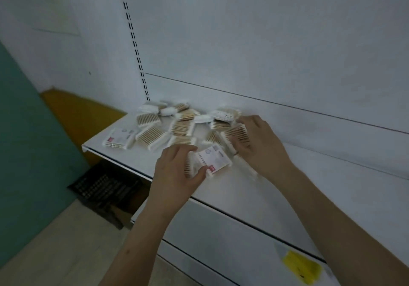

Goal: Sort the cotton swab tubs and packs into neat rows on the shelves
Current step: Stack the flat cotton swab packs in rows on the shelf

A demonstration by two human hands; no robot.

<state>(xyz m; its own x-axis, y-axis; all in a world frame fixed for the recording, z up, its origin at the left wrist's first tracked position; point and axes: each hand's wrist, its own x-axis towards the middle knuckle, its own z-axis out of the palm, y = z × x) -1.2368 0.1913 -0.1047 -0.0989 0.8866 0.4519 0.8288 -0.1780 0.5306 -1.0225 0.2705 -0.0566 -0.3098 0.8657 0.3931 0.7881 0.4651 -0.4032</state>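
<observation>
Head view: white metal shelf (254,197), top tier, carrying a loose heap of cotton swab packs (177,124) towards its left end, none yet in rows; left hand (174,175) pinches a flat labelled pack (213,160) between thumb and fingers near the front edge, right hand (259,144) curls its fingers round a clear pack of wooden-stemmed swabs (235,135) at the heap's right side. Risk, as judged: the packs look slick, light and film-wrapped, so a sweep of either hand could push neighbours off the front lip; frame blurred, finer detail unclear.
</observation>
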